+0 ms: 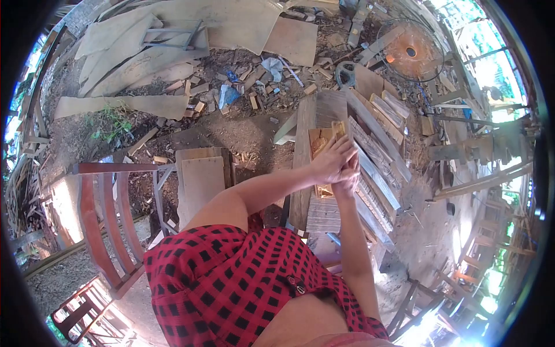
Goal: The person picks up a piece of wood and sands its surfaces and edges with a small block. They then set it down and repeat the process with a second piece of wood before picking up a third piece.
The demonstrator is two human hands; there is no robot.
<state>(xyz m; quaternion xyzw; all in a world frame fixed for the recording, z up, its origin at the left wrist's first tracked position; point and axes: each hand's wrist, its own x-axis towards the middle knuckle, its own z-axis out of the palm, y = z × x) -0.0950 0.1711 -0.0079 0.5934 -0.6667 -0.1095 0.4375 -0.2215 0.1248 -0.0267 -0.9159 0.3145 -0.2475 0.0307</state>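
My left hand (329, 159) and my right hand (347, 178) meet over a wooden bench, with fingers bent and overlapping. From under the fingers sticks out the far end of a small yellowish piece of wood (338, 128); both hands are closed around it, and most of it is hidden. Beneath them lies a light-brown wooden board (319, 139) with a rough, patchy surface. It rests on the weathered planks of the bench (324, 216).
Several long planks (376, 168) lean along the bench's right side. A round wire-guarded fan (411, 52) stands beyond. A reddish slatted chair part (104, 214) is at left, near a stacked board (200, 179). Wood offcuts (253, 102) and large sheets (243, 26) cover the ground ahead.
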